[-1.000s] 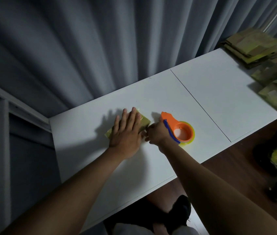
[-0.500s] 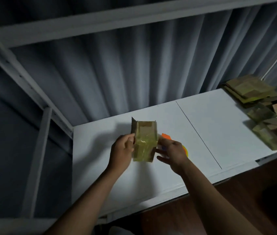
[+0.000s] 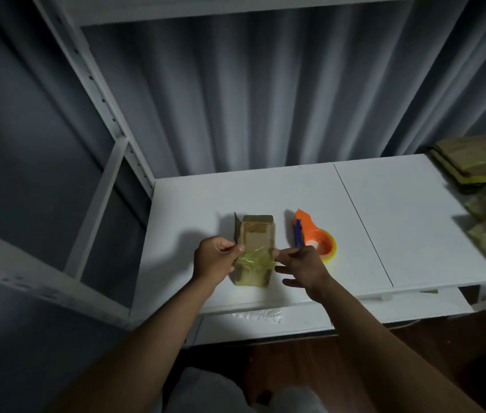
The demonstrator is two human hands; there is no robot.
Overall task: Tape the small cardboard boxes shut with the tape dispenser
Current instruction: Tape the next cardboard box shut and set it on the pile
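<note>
**Box in both hands, tape laid across its near end**

Head view: the left hand (image 3: pixel 216 259) holds the small cardboard box (image 3: pixel 255 253) by its left side, thumb and fingers pinching at the edge where the yellowish tape (image 3: pixel 256 257) wraps over. The right hand (image 3: pixel 301 268) meets the box from the opposite side, fingertips touching the tape at the right edge while the lower fingers stay loosely spread and hold nothing that I can make out. The box lies between the two hands, its far end open with a flap (image 3: pixel 236 229) standing up on the left. The tape dispenser (image 3: pixel 313 236) (orange, with a blue handle) rests on the white surface (image 3: pixel 399 222) just beyond the right hand, apart from it. Well off to the right of that hand sits a pile of flattened boxes (image 3: pixel 483 189).

The step in hand looks like smoothing the strip down onto the sides. Next, as I judge it, the open far end needs its flap folded in, then the right hand must take up the dispenser while the left steadies the box.
</note>
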